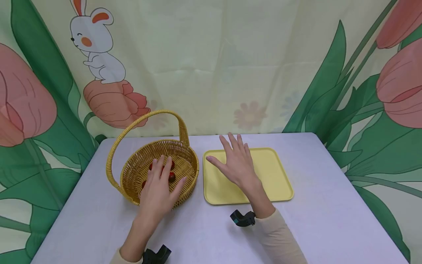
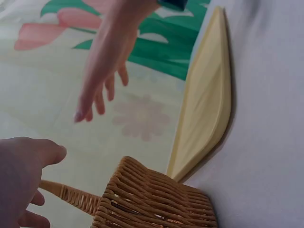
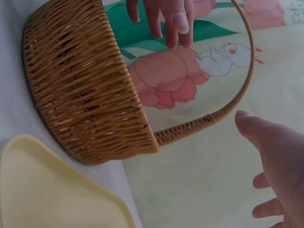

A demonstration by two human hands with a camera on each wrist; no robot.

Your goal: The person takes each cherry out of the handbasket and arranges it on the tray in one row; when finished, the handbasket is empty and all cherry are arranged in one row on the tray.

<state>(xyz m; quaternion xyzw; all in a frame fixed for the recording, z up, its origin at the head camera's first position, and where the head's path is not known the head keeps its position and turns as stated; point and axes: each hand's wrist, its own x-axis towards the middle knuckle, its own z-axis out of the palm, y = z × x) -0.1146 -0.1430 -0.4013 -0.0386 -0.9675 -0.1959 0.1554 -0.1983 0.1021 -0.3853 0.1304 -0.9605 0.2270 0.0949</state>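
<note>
A round wicker basket (image 1: 132, 176) with a tall handle stands at the left of the table, several dark red round items (image 1: 171, 177) on its bottom. Over its near side hovers my left hand (image 1: 158, 192), fingers spread, holding nothing and partly hiding the items. My right hand (image 1: 238, 163), also spread and holding nothing, is in the air above the left part of a yellow tray (image 1: 273, 176). In the left wrist view my left hand (image 2: 23, 175) appears above the basket (image 2: 152, 199). The right wrist view has my right hand (image 3: 285, 166) beside the basket handle (image 3: 190, 127).
A white cloth covers the table (image 1: 316, 220), whose back edge meets a curtain (image 1: 204, 73) printed with tulips and a rabbit. The basket and tray stand side by side with a narrow gap between them. Black devices (image 1: 243, 218) are strapped at both wrists.
</note>
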